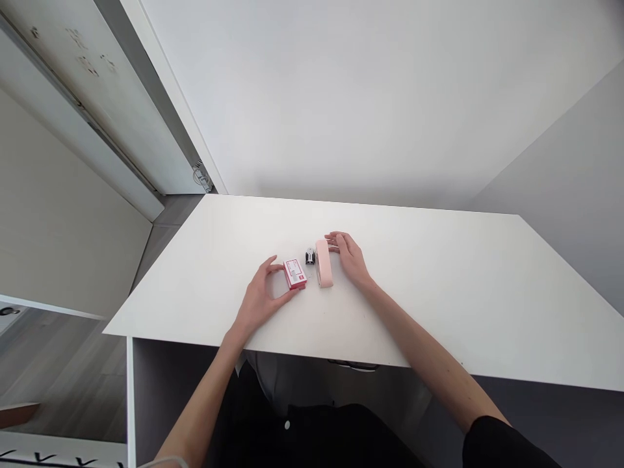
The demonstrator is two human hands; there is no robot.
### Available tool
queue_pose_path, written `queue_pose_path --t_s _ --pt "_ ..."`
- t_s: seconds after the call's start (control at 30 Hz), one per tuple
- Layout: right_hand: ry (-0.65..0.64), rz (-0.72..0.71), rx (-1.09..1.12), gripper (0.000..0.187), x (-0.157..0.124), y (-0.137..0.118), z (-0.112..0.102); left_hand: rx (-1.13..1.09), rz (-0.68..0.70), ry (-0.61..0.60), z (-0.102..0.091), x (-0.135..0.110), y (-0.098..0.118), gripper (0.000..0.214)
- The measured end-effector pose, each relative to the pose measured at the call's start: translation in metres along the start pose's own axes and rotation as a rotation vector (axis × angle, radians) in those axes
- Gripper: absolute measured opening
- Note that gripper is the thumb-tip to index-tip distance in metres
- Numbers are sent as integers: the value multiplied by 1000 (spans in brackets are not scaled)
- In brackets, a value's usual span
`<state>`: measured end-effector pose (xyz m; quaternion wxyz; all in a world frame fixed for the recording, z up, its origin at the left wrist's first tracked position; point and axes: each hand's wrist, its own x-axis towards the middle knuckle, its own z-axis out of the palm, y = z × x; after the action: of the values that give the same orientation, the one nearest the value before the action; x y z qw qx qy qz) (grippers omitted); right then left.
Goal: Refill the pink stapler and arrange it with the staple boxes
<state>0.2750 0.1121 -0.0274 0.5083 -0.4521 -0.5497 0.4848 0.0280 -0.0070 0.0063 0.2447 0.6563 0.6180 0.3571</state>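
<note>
A small red-and-white box (294,273) sits on the white tabletop, with a printed label on its upper face. My left hand (260,289) brackets it, thumb at the near edge and a fingertip at the far left edge. Just right of the box is a small black-and-silver item (310,256), its kind too small to make out. Beside that lies a pale pink stapler (324,264), lengthwise away from me. My right hand (347,253) rests loosely at the stapler's far right side, fingers slightly bent and apart; whether they touch it is unclear.
The white tabletop (439,292) runs wide to the right and meets a white wall (341,97) at the back. Past its left edge are a grey floor (73,364) and a pale door panel (58,214). Dark open space lies below the front edge.
</note>
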Motion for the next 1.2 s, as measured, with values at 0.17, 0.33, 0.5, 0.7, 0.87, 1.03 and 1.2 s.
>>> queue_pose_path --t_s 0.17,0.33,0.5,0.7,0.87,1.03,1.2 --pt "0 25 -12 43 -3 -2 0 31 -120 160 -31 3 -23 87" --pt "2 33 -12 43 -5 -4 0 81 -214 290 -63 9 -45 80" --pt "-3 34 -23 42 -7 -7 1 93 -233 353 -69 10 -48 74" --pt "-4 35 -40 42 -8 -7 1 111 -244 389 -63 8 -44 72" --pt "-12 43 -67 43 -8 -6 1 132 -253 390 -63 8 -48 79" --pt "-9 37 -73 43 -7 -4 1 91 -275 418 -64 6 -50 84" --pt "-15 34 -88 45 -8 -4 1 132 -252 440 -63 5 -52 77"
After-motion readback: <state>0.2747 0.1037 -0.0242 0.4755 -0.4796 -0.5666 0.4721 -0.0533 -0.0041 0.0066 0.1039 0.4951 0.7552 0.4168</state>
